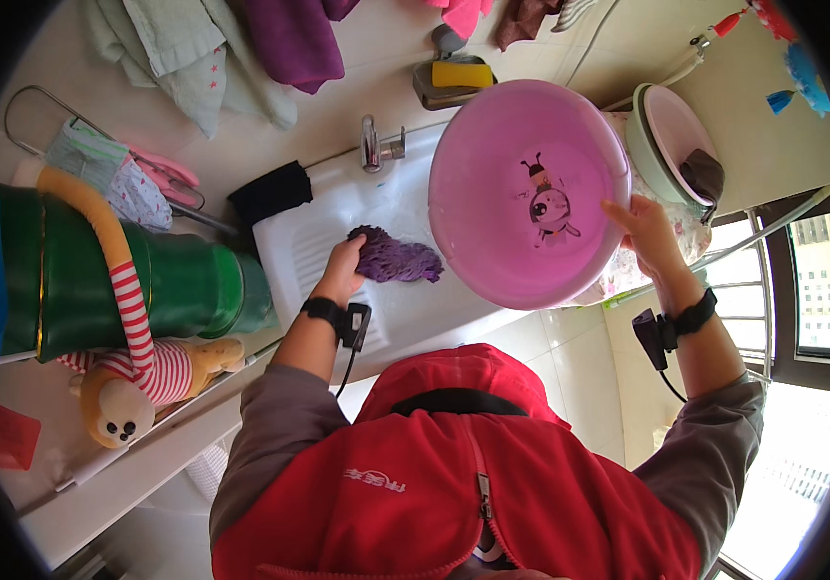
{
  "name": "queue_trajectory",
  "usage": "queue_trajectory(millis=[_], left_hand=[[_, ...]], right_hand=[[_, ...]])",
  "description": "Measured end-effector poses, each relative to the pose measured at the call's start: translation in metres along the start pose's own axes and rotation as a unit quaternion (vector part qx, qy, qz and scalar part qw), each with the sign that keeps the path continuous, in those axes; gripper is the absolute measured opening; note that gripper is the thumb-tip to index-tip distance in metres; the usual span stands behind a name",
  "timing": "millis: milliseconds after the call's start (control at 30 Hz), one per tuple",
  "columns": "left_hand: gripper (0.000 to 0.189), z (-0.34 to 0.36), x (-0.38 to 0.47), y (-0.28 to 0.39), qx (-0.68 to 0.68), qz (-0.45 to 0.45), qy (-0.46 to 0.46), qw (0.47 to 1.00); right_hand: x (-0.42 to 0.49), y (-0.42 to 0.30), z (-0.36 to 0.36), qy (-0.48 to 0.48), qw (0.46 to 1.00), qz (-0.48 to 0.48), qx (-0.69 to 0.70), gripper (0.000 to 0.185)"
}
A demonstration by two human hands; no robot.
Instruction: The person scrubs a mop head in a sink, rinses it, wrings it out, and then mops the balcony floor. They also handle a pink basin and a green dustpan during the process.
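Observation:
My left hand [343, 267] grips one end of a wet, bunched purple cloth [400, 259] over the white laundry sink [415, 319]. By its right rim, my right hand [639, 228] holds a pink plastic basin [491, 167], thumb on the inside, with a cartoon figure on its bottom. The basin is tilted so that its inside faces me, and it holds nothing that I can see; it covers the sink's right part. Behind the cloth, a chrome faucet [371, 145] stands at the sink's back edge. A folded black cloth [271, 194] lies over the back left corner.
A soap dish [427, 90] with a yellow bar [462, 74] is on the wall. Towels [291, 43] hang at the back. Stacked basins [638, 156] stand at right. At left are a large green container [88, 268] and a plush monkey [121, 413].

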State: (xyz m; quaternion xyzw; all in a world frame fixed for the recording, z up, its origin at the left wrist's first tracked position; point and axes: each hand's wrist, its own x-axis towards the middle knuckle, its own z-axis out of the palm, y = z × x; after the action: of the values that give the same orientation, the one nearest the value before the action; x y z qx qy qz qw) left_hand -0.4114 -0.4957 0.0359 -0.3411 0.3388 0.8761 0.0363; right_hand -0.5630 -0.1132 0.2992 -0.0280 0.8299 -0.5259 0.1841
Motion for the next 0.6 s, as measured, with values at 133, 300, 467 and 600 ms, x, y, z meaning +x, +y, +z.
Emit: queue_trajectory(millis=[133, 300, 467, 600], left_hand=[[0.037, -0.067, -0.038, -0.015, -0.008, 0.17, 0.04, 0.985], [0.04, -0.15, -0.075, -0.024, 0.066, 0.062, 0.175, 0.98], [0.027, -0.137, -0.068, -0.024, -0.006, 0.014, 0.161, 0.987], [0.026, -0.048, -0.041, 0.016, 0.039, 0.11, 0.058, 0.991]], right_hand=[[0.003, 0.048, 0.011, -0.028, 0.999, 0.031, 0.026, 0.029], [0.002, 0.083, 0.035, -0.059, 0.991, 0.075, 0.093, 0.033], [-0.003, 0.095, 0.056, -0.042, 0.987, 0.124, 0.093, 0.031], [-0.006, 0.094, 0.072, -0.08, 0.984, 0.101, 0.125, 0.028]])
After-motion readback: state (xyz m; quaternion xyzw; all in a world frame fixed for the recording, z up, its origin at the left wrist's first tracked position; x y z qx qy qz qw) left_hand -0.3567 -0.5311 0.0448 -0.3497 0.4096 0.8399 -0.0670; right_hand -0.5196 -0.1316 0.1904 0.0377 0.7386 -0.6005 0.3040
